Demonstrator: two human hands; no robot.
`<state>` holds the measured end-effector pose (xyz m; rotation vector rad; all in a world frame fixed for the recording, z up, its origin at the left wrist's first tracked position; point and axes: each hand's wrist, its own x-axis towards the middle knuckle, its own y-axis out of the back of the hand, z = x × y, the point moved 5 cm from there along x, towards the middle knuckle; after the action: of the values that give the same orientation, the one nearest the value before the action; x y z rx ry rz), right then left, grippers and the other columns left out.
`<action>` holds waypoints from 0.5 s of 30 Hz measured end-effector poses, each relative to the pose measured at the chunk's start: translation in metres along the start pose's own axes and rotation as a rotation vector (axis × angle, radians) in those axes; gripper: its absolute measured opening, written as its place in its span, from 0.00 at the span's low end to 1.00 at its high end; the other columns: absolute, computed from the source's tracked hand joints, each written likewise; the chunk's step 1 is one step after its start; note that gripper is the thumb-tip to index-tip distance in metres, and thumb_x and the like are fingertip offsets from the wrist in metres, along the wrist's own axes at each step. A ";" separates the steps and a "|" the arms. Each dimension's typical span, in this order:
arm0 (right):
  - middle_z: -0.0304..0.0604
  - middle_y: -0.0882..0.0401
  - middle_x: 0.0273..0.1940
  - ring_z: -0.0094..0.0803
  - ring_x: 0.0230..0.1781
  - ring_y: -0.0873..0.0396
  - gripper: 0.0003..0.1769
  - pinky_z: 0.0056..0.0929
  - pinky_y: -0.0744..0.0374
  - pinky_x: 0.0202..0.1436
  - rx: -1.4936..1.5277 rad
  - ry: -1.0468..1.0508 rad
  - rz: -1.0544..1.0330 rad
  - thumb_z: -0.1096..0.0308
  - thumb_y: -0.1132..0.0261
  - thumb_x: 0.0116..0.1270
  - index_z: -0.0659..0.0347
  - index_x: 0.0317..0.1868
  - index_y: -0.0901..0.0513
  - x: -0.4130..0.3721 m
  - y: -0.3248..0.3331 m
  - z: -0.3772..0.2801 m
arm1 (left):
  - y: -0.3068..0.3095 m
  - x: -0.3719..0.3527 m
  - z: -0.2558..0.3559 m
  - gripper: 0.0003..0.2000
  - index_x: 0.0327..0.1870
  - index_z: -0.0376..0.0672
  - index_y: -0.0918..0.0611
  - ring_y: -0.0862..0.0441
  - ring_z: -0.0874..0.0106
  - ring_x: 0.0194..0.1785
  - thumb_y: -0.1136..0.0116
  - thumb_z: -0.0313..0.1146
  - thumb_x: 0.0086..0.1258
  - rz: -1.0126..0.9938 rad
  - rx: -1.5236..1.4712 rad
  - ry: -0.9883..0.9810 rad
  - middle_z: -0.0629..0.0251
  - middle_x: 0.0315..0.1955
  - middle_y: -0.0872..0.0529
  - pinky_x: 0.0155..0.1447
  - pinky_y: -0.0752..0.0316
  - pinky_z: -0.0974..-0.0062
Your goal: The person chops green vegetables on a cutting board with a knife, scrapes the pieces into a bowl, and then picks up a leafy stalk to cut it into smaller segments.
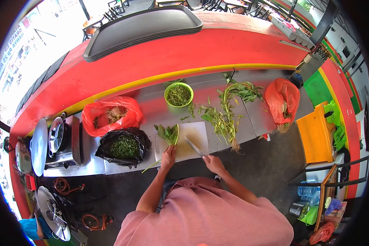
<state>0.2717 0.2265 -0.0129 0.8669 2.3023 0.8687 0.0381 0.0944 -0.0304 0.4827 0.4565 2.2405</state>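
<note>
My left hand [168,156] is closed around the stems of a bunch of leafy greens [167,133], which lies over the left part of a white cutting board [199,130]. A knife [194,146] is gripped in my right hand [213,163], its blade angled up and left over the board. One loose green stem [150,167] lies by the table's front edge, left of my left hand. Long uncut greens with roots [223,119] spread to the right of the board. Behind it stands a lime-green bowl [179,106] of small green pieces.
Left of the board, a black plastic bag [143,143] holds chopped greens. A red plastic bag [132,114] with roots sits behind it. Farther left is a stove [72,141] with a pot. Another red bag [279,96] lies at right. Dark trays [145,28] rest on the red counter wall.
</note>
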 end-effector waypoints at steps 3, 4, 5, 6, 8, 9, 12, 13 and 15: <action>0.62 0.19 0.32 0.64 0.38 0.21 0.25 0.55 0.23 0.41 0.018 -0.067 0.173 0.48 0.46 0.75 0.65 0.35 0.20 0.016 0.012 0.010 | 0.000 -0.001 0.000 0.12 0.53 0.35 0.19 0.19 0.45 0.39 0.48 0.29 0.74 0.013 -0.030 0.001 0.45 0.36 0.17 0.42 0.25 0.57; 0.62 0.18 0.32 0.64 0.39 0.20 0.25 0.56 0.23 0.42 0.069 -0.074 0.208 0.48 0.46 0.75 0.65 0.36 0.20 0.020 0.015 0.010 | -0.002 -0.002 -0.001 0.12 0.54 0.36 0.19 0.18 0.46 0.39 0.47 0.29 0.74 -0.016 0.010 0.026 0.46 0.36 0.17 0.43 0.24 0.57; 0.61 0.18 0.32 0.64 0.39 0.20 0.25 0.57 0.22 0.43 0.121 -0.083 0.244 0.48 0.45 0.75 0.64 0.37 0.19 0.023 0.016 0.010 | -0.003 -0.003 -0.002 0.13 0.55 0.37 0.19 0.18 0.46 0.40 0.47 0.30 0.73 -0.049 0.051 0.050 0.47 0.36 0.17 0.43 0.24 0.57; 0.61 0.17 0.33 0.63 0.39 0.20 0.24 0.57 0.22 0.43 0.094 -0.022 0.183 0.49 0.45 0.75 0.64 0.35 0.20 0.026 0.011 0.008 | -0.006 -0.004 -0.005 0.13 0.55 0.37 0.19 0.18 0.46 0.40 0.47 0.30 0.73 -0.048 0.051 0.048 0.47 0.36 0.17 0.43 0.24 0.57; 0.61 0.17 0.33 0.64 0.39 0.20 0.24 0.57 0.22 0.43 0.018 -0.007 0.102 0.49 0.45 0.74 0.64 0.35 0.21 0.028 0.004 0.011 | -0.009 -0.004 -0.009 0.15 0.57 0.41 0.18 0.18 0.49 0.40 0.45 0.30 0.72 -0.021 0.097 -0.026 0.50 0.36 0.16 0.43 0.23 0.57; 0.61 0.17 0.33 0.64 0.39 0.20 0.23 0.58 0.22 0.43 -0.060 0.007 0.016 0.50 0.44 0.74 0.64 0.34 0.21 0.029 0.000 0.011 | -0.007 -0.003 -0.007 0.15 0.57 0.41 0.18 0.18 0.49 0.40 0.45 0.30 0.72 -0.021 0.097 -0.028 0.50 0.36 0.16 0.43 0.23 0.57; 0.61 0.17 0.33 0.64 0.39 0.19 0.24 0.57 0.22 0.43 0.025 -0.066 0.221 0.48 0.44 0.74 0.64 0.36 0.21 0.038 0.012 0.020 | -0.004 -0.003 0.003 0.16 0.59 0.45 0.18 0.18 0.50 0.40 0.45 0.30 0.72 -0.057 0.135 -0.049 0.51 0.35 0.16 0.44 0.23 0.57; 0.61 0.17 0.33 0.64 0.39 0.19 0.24 0.57 0.22 0.43 0.023 -0.062 0.216 0.48 0.44 0.74 0.64 0.36 0.21 0.041 0.011 0.023 | -0.005 -0.002 0.008 0.17 0.60 0.46 0.19 0.18 0.50 0.39 0.45 0.30 0.71 -0.107 0.173 -0.032 0.51 0.35 0.16 0.44 0.23 0.56; 0.62 0.17 0.34 0.64 0.38 0.19 0.25 0.56 0.21 0.44 0.139 -0.042 0.328 0.46 0.43 0.73 0.63 0.41 0.21 0.045 0.016 0.028 | -0.005 -0.001 0.015 0.20 0.64 0.45 0.21 0.18 0.51 0.40 0.44 0.29 0.71 -0.198 0.259 -0.041 0.51 0.36 0.16 0.46 0.23 0.56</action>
<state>0.2666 0.2782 -0.0304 1.3384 2.2396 0.8201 0.0487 0.0986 -0.0203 0.5880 0.7462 1.9872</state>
